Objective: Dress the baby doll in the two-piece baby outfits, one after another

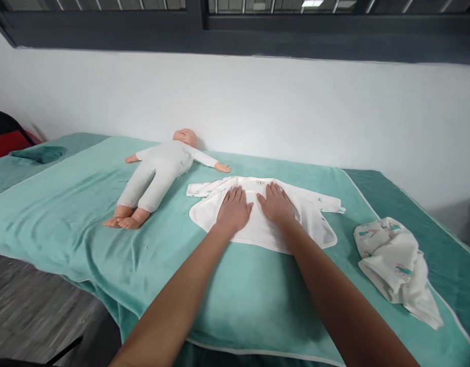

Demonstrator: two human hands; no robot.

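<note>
A small white baby shirt (315, 224) lies spread out flat on a teal blanket (67, 219), its sleeves stretched to either side. My left hand (232, 209) rests palm down on the shirt's middle, fingers stretched flat. Right beside it, my right hand (276, 203) presses flat on the same shirt, fingers open too. A baby doll (158, 171) in a light grey bodysuit lies on its back to the left of the shirt, arms out.
A crumpled white printed garment (395, 265) lies on the blanket at the right. A white wall runs behind the bed. A dark teal cloth (38, 153) sits at the far left. Grey wood floor shows at the lower left.
</note>
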